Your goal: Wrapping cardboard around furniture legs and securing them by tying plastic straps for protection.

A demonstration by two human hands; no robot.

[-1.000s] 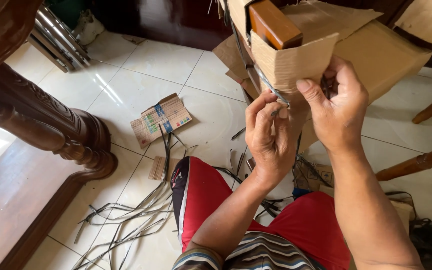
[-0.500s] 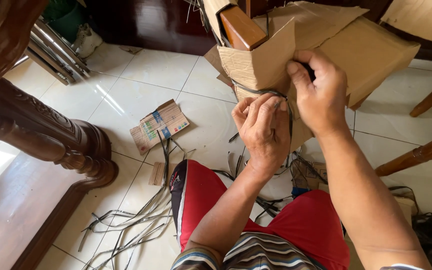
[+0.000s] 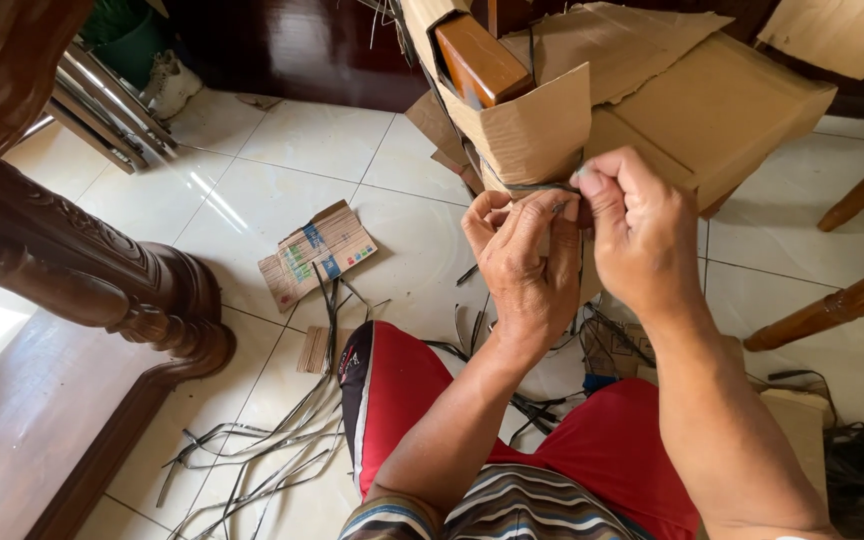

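Cardboard wrap (image 3: 537,135) sits at twelve o'clock, folded around a smooth brown wooden leg (image 3: 480,58). A thin dark plastic strap (image 3: 542,186) runs across it. My left hand (image 3: 524,268) and my right hand (image 3: 642,235) touch, both pinched tight on that strap. I think I should keep the strap flat and pull evenly, so the soft cardboard does not tear. At eight o'clock, more cut straps (image 3: 262,445) lie curled on the shiny white floor tiles (image 3: 242,200).

A thin dark packing strap (image 3: 542,187) runs taut across the brown cardboard wrapping (image 3: 532,130) around a wooden piece.
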